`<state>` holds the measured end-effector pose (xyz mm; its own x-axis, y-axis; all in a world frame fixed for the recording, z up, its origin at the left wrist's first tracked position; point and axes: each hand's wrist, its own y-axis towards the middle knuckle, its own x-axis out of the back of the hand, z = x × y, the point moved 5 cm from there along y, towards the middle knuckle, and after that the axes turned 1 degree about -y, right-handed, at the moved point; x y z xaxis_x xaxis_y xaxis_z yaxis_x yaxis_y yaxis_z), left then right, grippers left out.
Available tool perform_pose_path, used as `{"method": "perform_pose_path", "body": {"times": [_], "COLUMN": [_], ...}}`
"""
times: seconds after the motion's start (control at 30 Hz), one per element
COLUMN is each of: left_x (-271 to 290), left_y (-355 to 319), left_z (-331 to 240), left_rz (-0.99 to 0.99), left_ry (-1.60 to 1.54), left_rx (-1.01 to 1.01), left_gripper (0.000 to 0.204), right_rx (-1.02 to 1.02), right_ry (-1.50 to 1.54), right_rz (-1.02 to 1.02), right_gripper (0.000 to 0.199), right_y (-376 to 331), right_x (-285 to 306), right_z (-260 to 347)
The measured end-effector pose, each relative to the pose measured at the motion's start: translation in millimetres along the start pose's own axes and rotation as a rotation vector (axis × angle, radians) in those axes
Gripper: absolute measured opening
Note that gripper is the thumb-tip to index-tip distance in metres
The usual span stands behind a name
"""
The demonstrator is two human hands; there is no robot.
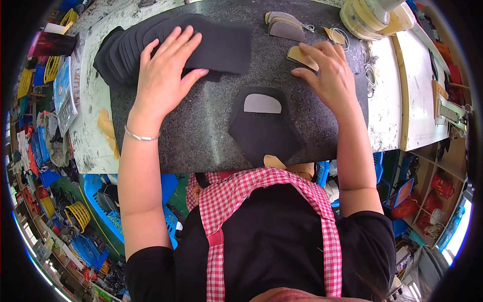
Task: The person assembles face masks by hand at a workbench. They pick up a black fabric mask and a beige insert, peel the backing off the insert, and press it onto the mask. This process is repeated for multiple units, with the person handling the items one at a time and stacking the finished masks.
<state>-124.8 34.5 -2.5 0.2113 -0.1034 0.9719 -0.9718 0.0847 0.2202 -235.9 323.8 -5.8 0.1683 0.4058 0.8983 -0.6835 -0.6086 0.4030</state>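
My left hand (168, 70) lies with spread fingers on a fanned stack of black flat cut pieces (221, 43) at the far left of the dark board. My right hand (329, 73) is over a small tan half-moon piece (301, 56) at the far right. Its thumb and fingers are apart, and part of the tan piece is hidden beneath them. In front of me lies a single black cut piece (266, 133) with a light grey half-moon patch (262, 103) on its far end. Another tan piece (274, 161) shows at its near end.
A small stack of grey half-moon pieces (287, 29) sits at the back. Beside it are a tan piece with white cord (336, 36) and a glue-stained tub (365, 20). A blue basket (103, 201) stands below the table's left side. Shelves (427, 201) line the right.
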Motion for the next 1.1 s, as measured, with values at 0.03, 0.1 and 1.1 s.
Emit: {"method": "perform_pose_path", "body": {"times": [0.03, 0.1, 1.1], "left_x": [0, -1, -11], "left_y": [0, 0, -48], "left_z": [-2, -7, -104], "left_rz": [-0.006, -0.014, 0.129], "left_ry": [-0.007, -0.018, -1.376], "left_rx": [-0.002, -0.001, 0.431], "left_gripper": [0.057, 0.048, 0.016], "right_rx": [-0.001, 0.001, 0.38], "right_ry": [0.01, 0.038, 0.588], "right_rz": [0.01, 0.032, -0.103], "right_gripper": [0.03, 0.022, 0.025], "right_y": [-2, -6, -20], "right_x": [-4, -9, 19], "right_z": [-4, -8, 92]}}
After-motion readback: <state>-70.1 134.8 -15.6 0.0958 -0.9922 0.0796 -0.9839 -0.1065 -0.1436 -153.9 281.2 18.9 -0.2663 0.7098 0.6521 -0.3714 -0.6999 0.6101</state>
